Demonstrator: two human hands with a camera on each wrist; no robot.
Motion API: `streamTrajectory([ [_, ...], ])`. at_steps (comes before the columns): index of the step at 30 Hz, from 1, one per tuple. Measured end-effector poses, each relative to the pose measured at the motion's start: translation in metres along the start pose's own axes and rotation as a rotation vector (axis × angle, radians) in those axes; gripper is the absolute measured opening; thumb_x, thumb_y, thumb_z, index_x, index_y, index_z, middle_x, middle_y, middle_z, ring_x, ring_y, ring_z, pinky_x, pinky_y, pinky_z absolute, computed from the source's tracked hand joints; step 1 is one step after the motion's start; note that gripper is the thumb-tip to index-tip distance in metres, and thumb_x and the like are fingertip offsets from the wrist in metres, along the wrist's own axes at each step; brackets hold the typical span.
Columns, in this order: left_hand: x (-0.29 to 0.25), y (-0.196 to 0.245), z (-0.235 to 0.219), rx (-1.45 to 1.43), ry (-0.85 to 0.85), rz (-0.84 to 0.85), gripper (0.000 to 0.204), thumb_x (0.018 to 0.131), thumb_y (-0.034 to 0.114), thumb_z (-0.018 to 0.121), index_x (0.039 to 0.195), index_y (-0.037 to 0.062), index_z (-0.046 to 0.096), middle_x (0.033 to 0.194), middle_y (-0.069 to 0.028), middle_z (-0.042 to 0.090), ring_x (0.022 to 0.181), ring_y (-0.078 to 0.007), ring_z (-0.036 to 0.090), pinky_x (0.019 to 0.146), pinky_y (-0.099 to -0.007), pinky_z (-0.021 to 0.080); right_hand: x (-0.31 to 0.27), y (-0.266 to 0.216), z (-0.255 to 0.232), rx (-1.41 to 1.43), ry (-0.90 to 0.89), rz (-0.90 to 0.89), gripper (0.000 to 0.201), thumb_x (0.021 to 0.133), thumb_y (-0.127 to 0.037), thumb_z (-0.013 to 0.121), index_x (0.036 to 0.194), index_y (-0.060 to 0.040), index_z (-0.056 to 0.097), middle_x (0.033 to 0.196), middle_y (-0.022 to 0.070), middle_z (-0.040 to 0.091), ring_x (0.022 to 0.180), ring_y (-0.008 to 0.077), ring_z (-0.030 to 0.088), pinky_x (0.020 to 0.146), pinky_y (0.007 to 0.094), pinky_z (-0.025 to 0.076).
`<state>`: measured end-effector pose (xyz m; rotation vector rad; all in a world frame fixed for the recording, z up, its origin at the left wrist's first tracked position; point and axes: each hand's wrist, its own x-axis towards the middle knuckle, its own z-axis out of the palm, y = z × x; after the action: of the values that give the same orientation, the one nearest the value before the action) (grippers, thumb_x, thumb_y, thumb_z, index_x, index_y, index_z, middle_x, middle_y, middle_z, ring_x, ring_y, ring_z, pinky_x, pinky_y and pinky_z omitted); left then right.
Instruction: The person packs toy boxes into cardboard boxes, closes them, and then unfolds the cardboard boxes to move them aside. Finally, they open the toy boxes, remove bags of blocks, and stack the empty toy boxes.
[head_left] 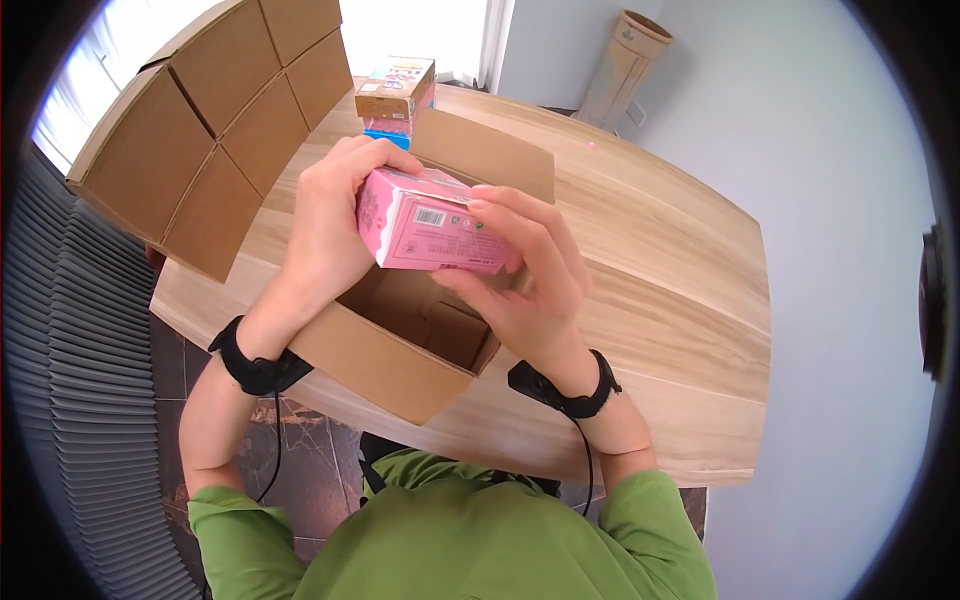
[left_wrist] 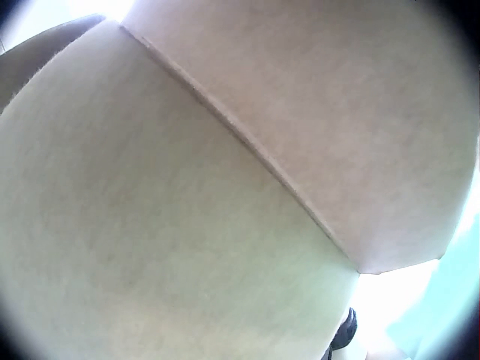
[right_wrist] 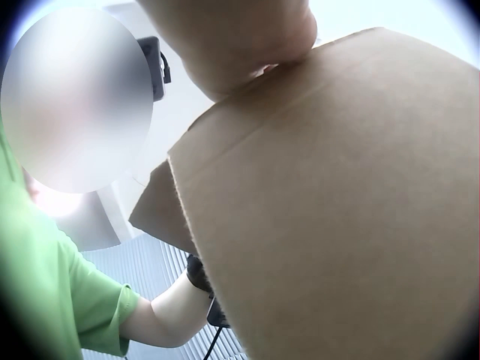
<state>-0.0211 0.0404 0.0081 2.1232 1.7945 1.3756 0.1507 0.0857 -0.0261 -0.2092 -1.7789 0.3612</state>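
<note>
Above an open cardboard box (head_left: 385, 365), two hands hold a pink box (head_left: 435, 225) with a barcode on its near face. The left hand (head_left: 335, 205) grips its left end, fingers over the top. At the right end, the right hand (head_left: 535, 270) pinches it between thumb and fingers. In the left wrist view, cardboard (left_wrist: 172, 202) fills most of the picture and the left hand is out of sight. The right wrist view shows part of the right hand (right_wrist: 240, 45) above a cardboard flap (right_wrist: 337, 195); the pink box is mostly hidden there.
Stacked small boxes (head_left: 397, 90) stand behind the cardboard box on the wooden table (head_left: 660, 300). A large cardboard piece with square panels (head_left: 215, 125) rises at the left. Beyond the table's far edge is a tall brown container (head_left: 625, 65).
</note>
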Motion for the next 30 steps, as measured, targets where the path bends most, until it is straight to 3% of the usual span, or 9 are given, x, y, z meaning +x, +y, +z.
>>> streamTrajectory([
  [3,-0.001,0.008,-0.002,-0.001,-0.003,-0.016,0.026,0.062,-0.003,0.065,0.086,0.0036,0.059,0.077,-0.0116,0.056,0.073,-0.0247,0.055,0.063,-0.0297,0.043,-0.001,0.005,0.000,-0.085,-0.009,0.007,0.049,0.062,-0.011,0.076,0.107,-0.0025,0.059,0.103,0.0123,0.058,0.083,0.0235,0.059,0.063,0.0300,0.050],
  [6,-0.003,0.012,-0.004,0.024,-0.045,0.010,0.031,0.060,-0.009,0.059,0.088,0.0028,0.058,0.079,-0.0139,0.056,0.076,-0.0302,0.055,0.065,-0.0336,0.044,0.000,0.003,-0.006,-0.366,-0.146,0.071,0.050,0.064,-0.016,0.073,0.109,-0.0022,0.058,0.104,0.0115,0.058,0.082,0.0247,0.057,0.063,0.0305,0.049],
  [9,-0.007,0.016,-0.012,0.063,-0.132,0.043,0.037,0.059,-0.013,0.054,0.093,0.0017,0.057,0.083,-0.0146,0.057,0.079,-0.0322,0.055,0.067,-0.0345,0.045,-0.002,0.011,-0.007,-0.515,-0.175,-0.003,0.046,0.065,-0.018,0.072,0.107,-0.0025,0.059,0.104,0.0109,0.058,0.081,0.0246,0.056,0.063,0.0317,0.049],
  [11,-0.012,0.013,-0.024,0.148,-0.224,0.057,0.041,0.059,-0.015,0.054,0.096,0.0005,0.057,0.087,-0.0132,0.058,0.081,-0.0290,0.058,0.068,-0.0312,0.046,-0.001,-0.005,-0.019,-0.398,-0.414,0.202,0.043,0.065,-0.017,0.072,0.103,-0.0020,0.060,0.100,0.0112,0.060,0.081,0.0250,0.057,0.065,0.0328,0.049],
  [12,-0.012,0.013,-0.030,0.126,-0.301,0.063,0.041,0.058,-0.014,0.054,0.096,0.0007,0.057,0.087,-0.0135,0.058,0.081,-0.0296,0.057,0.068,-0.0317,0.045,0.002,-0.013,-0.027,-0.334,-0.529,0.306,0.041,0.065,-0.016,0.072,0.102,-0.0018,0.060,0.099,0.0114,0.060,0.081,0.0252,0.057,0.067,0.0333,0.049],
  [15,-0.012,0.012,-0.039,0.063,-0.521,0.066,0.040,0.057,-0.013,0.055,0.094,0.0008,0.056,0.086,-0.0146,0.057,0.081,-0.0314,0.056,0.067,-0.0337,0.045,0.009,-0.019,-0.048,-0.187,-0.603,0.411,0.035,0.067,-0.016,0.072,0.097,-0.0009,0.061,0.092,0.0119,0.062,0.079,0.0269,0.058,0.069,0.0341,0.048],
  [20,-0.011,-0.002,-0.027,0.092,-0.742,0.078,0.035,0.056,-0.013,0.052,0.088,-0.0005,0.052,0.081,-0.0160,0.057,0.079,-0.0357,0.055,0.065,-0.0382,0.044,0.013,-0.022,-0.046,-0.217,-0.794,0.325,0.023,0.077,-0.021,0.064,0.091,-0.0030,0.062,0.080,0.0099,0.061,0.077,0.0252,0.059,0.077,0.0339,0.045],
  [25,0.005,-0.002,-0.010,0.302,-1.193,-0.042,0.035,0.059,-0.010,0.054,0.092,0.0017,0.053,0.081,-0.0165,0.060,0.085,-0.0364,0.056,0.069,-0.0388,0.045,-0.001,-0.013,-0.029,-0.325,-1.037,0.243,0.018,0.084,-0.022,0.056,0.094,-0.0075,0.064,0.075,0.0059,0.062,0.077,0.0200,0.058,0.095,0.0411,0.034],
  [30,0.001,-0.017,0.002,0.303,-1.421,-0.034,0.036,0.064,-0.001,0.061,0.100,0.0066,0.059,0.082,-0.0153,0.063,0.084,-0.0352,0.058,0.073,-0.0392,0.046,-0.006,-0.008,-0.030,-0.250,-0.961,0.229,0.018,0.086,-0.019,0.050,0.081,-0.0069,0.063,0.065,0.0076,0.059,0.075,0.0226,0.059,0.094,0.0437,0.032],
])
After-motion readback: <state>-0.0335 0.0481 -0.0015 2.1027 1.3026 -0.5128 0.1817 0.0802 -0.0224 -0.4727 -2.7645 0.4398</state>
